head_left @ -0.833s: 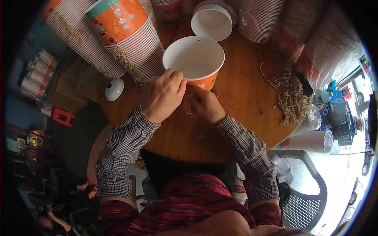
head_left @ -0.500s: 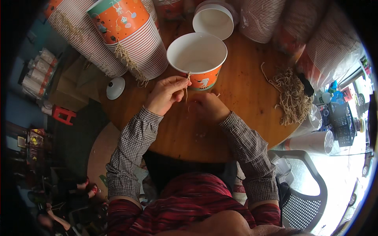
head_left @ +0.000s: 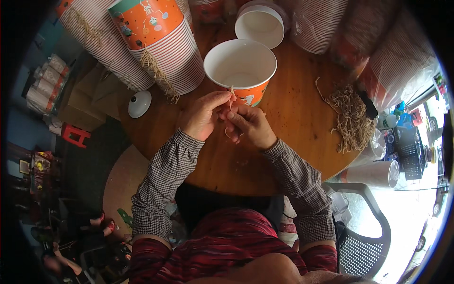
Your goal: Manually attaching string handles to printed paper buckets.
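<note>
A thin tan string [head_left: 231,97] runs from the near rim of the orange paper bucket [head_left: 240,71], which stands on the round wooden table [head_left: 293,118] in front of you. Your left hand [head_left: 202,116] pinches the string's upper part, and your right hand [head_left: 249,125] is closed on its lower end just below. A hard tug would likely tip the light, empty bucket toward you, or tear its rim where the string attaches.

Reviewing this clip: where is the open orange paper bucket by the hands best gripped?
Grip the orange paper bucket by its far outer wall, coming from the far side. It stands upright and open, and both hands with the string crowd its near rim.
</note>
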{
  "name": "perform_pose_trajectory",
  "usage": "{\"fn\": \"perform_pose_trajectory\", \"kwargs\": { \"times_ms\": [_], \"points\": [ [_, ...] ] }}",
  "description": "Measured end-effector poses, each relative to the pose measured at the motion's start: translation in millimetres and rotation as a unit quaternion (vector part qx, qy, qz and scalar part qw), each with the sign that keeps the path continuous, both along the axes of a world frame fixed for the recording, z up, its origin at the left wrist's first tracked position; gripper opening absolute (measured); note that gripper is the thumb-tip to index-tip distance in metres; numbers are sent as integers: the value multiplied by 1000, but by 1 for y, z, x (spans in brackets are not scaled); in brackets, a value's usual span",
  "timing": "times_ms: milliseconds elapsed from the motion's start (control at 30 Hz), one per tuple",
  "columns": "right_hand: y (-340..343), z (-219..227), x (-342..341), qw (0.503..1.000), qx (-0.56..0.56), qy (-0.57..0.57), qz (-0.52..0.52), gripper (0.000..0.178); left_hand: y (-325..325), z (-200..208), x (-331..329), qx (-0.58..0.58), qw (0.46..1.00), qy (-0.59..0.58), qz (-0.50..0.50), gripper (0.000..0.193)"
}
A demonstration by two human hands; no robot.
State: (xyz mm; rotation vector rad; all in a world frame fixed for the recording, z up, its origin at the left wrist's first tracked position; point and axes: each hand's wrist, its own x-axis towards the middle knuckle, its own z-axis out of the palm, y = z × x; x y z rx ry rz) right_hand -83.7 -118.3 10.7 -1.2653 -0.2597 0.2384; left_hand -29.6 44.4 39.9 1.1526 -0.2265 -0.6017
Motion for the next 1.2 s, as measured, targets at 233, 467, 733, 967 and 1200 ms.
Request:
{"fn": "perform_pose_trajectory", "kwargs": {
  "times_ms": [233, 467, 733, 967, 1200],
  "points": [
    [3, 10, -10, 990, -70, -114, -36, 21, -11, 0, -4, -76, 988, 117, 62, 16],
    [-2, 0, -7, 986, -71, -151, 8, 20, -23, 0, -11, -56, 990, 67, 109, 18],
    [-1, 1, -4, 978, -93, -183, -43, 19, -37, -11, -11, -43, 978, -12, 206, 17],
    [6, 6, -11, 984, -83, -133, 85, 17, -26, 4, -6, -69, 992, 38, 102, 25],
    [-29, 13, 4, 986, 9, -71, -153, 19, -13, -13, -22, 48, 998, -45, -25, 40]
  ]
}}
